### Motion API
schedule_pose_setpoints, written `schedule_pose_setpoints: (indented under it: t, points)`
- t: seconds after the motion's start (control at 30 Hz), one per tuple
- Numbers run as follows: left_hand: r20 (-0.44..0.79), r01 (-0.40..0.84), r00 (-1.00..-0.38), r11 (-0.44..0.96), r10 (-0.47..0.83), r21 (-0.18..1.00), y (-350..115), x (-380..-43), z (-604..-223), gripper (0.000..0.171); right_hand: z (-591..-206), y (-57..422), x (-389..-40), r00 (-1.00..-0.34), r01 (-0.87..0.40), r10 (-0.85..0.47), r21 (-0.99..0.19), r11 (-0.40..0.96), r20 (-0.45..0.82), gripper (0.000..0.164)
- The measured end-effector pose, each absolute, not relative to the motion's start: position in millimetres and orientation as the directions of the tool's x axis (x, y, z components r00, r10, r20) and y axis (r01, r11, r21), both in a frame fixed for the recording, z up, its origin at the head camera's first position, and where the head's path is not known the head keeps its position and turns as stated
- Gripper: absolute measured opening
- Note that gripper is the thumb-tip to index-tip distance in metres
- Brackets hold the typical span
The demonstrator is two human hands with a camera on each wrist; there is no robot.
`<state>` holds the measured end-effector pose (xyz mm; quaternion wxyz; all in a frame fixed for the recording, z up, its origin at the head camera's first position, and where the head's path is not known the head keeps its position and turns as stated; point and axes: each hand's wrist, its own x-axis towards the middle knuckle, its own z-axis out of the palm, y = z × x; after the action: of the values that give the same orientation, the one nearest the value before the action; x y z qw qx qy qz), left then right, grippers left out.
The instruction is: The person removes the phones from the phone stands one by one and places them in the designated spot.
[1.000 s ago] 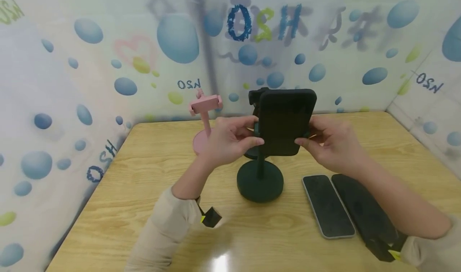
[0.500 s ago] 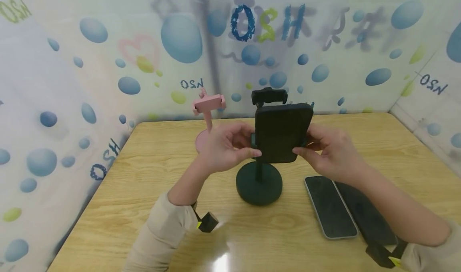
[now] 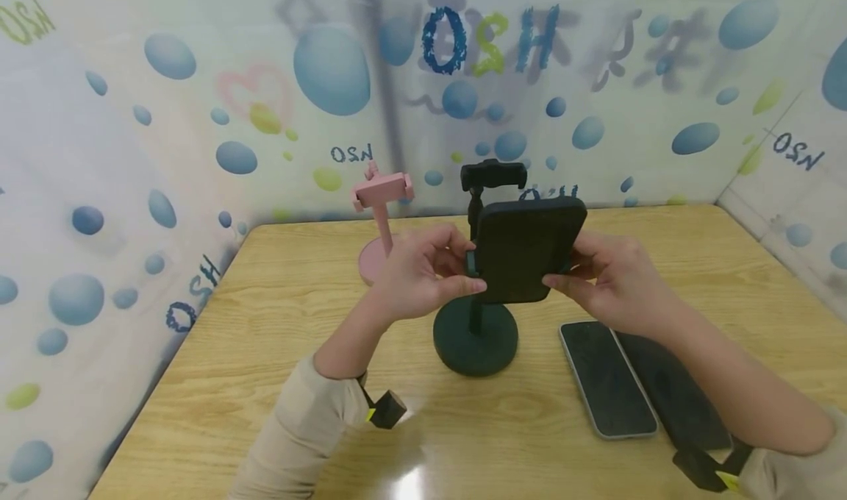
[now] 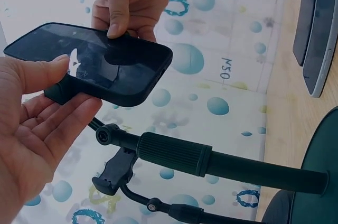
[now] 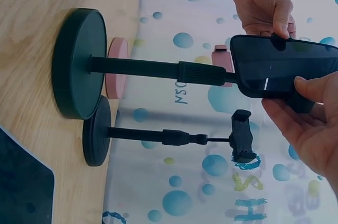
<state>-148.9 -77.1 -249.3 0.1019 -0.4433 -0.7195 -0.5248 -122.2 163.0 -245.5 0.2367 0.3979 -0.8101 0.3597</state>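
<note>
A dark smartphone [image 3: 529, 250] sits upright, leaning back, in the clamp of a dark green phone stand [image 3: 475, 338]. My left hand [image 3: 430, 272] pinches its left side, thumb on the front edge and fingers at the green clamp arm [image 4: 62, 89]. On the opposite side my right hand [image 3: 612, 279] pinches the phone and clamp the same way, its thumb near the lower right corner. In the right wrist view the thumb [image 5: 311, 87] presses the screen edge and the fingers curl beneath. The phone hides most of the clamp.
Behind the green stand is a black phone stand [image 3: 492, 175] with no phone in it. A pink phone stand [image 3: 382, 191] stands at the back left. Two more phones lie at the right: a silver-edged one [image 3: 609, 379] and a black one [image 3: 671, 390], partly under my right forearm.
Both hands have brought the phone and clamp lower, with the top tilting back, so the black stand's holder now shows above it. In the last half second it has shifted slightly right.
</note>
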Motion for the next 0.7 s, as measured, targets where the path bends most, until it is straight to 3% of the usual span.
schedule_pose_setpoints:
  t: [0.47,0.7]
  points:
    - [0.581,0.715,-0.607,0.055,0.542,0.696,-76.4,-146.8,-247.9,0.025,-246.9,167.3,-124.5,-0.614,-0.789,-0.494,-0.475,0.39,0.616,0.04]
    - [0.592,0.726,-0.587,0.036,0.553,0.687,-77.3,-148.0,-248.7,0.026,-246.8,167.1,-122.7,-0.636,-0.772,-0.489,-0.503,0.389,0.597,0.039]
